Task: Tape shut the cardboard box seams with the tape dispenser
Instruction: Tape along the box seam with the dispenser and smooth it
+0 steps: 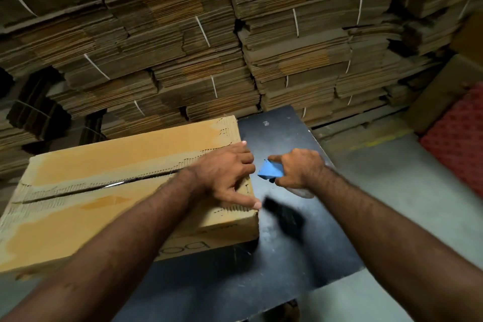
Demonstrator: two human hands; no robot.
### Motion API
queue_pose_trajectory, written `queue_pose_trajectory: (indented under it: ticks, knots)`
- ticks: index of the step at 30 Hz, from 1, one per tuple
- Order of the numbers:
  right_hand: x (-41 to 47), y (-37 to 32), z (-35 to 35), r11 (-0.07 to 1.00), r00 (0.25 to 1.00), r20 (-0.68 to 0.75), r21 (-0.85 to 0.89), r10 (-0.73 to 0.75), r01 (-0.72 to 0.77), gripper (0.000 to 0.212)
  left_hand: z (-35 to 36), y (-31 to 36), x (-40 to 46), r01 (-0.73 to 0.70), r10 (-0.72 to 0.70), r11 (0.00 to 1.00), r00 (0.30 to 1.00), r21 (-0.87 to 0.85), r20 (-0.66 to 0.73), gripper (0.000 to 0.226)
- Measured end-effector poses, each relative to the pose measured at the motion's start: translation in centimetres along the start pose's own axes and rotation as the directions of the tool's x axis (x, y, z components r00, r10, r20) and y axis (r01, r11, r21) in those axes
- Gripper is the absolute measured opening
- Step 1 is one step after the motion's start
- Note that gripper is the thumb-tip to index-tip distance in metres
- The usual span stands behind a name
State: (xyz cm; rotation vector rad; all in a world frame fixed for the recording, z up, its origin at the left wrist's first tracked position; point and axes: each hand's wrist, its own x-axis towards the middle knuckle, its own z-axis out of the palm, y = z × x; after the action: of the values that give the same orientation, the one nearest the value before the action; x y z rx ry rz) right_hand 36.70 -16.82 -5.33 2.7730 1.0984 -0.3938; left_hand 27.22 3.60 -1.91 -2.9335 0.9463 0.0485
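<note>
Head view: worn cardboard box (104,191), centre seam (91,187) gaping, untaped.

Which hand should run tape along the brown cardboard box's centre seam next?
Right. The right hand already grips the blue tape dispenser just off the brown cardboard box; the left hand presses the flaps down.

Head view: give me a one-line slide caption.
Left hand presses the cardboard box flaps at its right end while the right hand grips a blue tape dispenser beside it.
</note>
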Motion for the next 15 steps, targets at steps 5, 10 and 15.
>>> queue_pose_trajectory:
  ticks: [5,10,15]
  knots:
    - [-0.9,-3.4,7.7,0.913,0.933,0.071,0.192,0.354,-0.361,0.078,0.3,0.1,0.6,-0.029,0.029,1.0,0.999,0.008,0.015,0.076]
    - [-2.3,-7.4,12.2,0.876,0.894,0.073,0.178,0.442,-0.448,0.072,0.4,0.4,1.4,-0.021,0.016,0.999,0.994,0.044,0.106,0.089]
    - [-3.6,-9.5,14.0,0.865,0.886,0.048,0.198,0.461,-0.461,0.062,0.3,0.5,1.8,-0.002,-0.004,0.999,0.993,0.051,0.118,0.089]
